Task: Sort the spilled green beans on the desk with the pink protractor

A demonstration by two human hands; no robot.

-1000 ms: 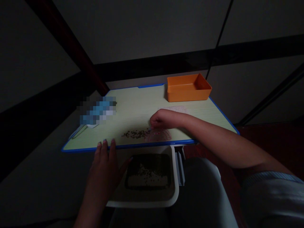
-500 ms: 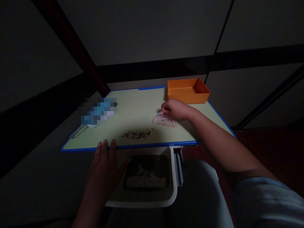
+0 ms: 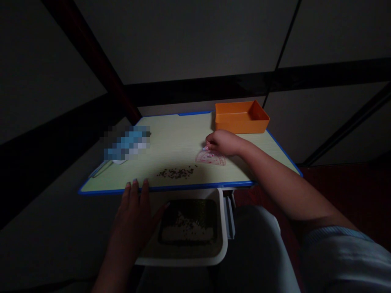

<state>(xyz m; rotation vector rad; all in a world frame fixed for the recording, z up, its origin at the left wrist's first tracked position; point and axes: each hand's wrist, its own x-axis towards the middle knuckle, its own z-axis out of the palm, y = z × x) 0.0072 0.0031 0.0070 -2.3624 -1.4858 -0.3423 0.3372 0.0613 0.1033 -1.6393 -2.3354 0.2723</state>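
My right hand (image 3: 224, 142) is closed, its fingertips pinched at the upper edge of a pinkish see-through protractor (image 3: 214, 159) that lies on the table. Part of the protractor is hidden under the hand. Just left of it and nearer to me, a scatter of small dark grains (image 3: 176, 173) lies on the tabletop. My left hand (image 3: 134, 224) is open, with its fingertips resting on the table's near edge and its thumb reaching over the white tray below. It holds nothing.
An orange open box (image 3: 241, 125) stands at the table's back right. A blurred-out blue and white item (image 3: 128, 142) is at the left. The blue-edged tabletop (image 3: 174, 134) overhangs a white tray (image 3: 224, 248) with a dark, grain-strewn bottom. A wall stands behind.
My right hand has shifted slightly left and toward me. The protractor has turned a little, its straight edge now more level. My left hand stays put.
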